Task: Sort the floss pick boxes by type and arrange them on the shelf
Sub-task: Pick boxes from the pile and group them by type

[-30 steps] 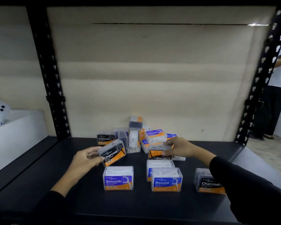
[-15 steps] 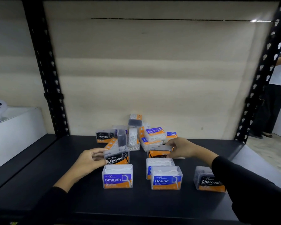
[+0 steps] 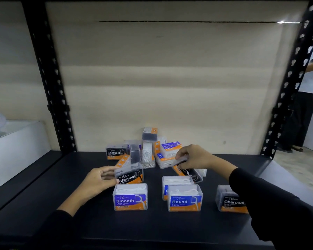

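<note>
Both our hands pinch Charcoal boxes on the shelf [image 3: 43, 204]: left hand [image 3: 96, 181] one [image 3: 129, 175] behind the Smooth box [image 3: 130, 197], right hand [image 3: 193, 157] another [image 3: 188, 171] (label half hidden) before the jumbled pile [image 3: 148, 150].

On the shelf [image 3: 43, 204], lower centre of the frame, you see a front row: the Smooth box [image 3: 130, 197] at left, the Round box [image 3: 184, 198] in the middle with another box [image 3: 175, 181] just behind it, and a Charcoal box [image 3: 229, 200] at right. Behind the Smooth box stands a second Charcoal box [image 3: 129, 175]. Farther back, against the rear panel [image 3: 161, 78], lies the heap of boxes [image 3: 148, 150], one box [image 3: 149, 134] on top.
</note>
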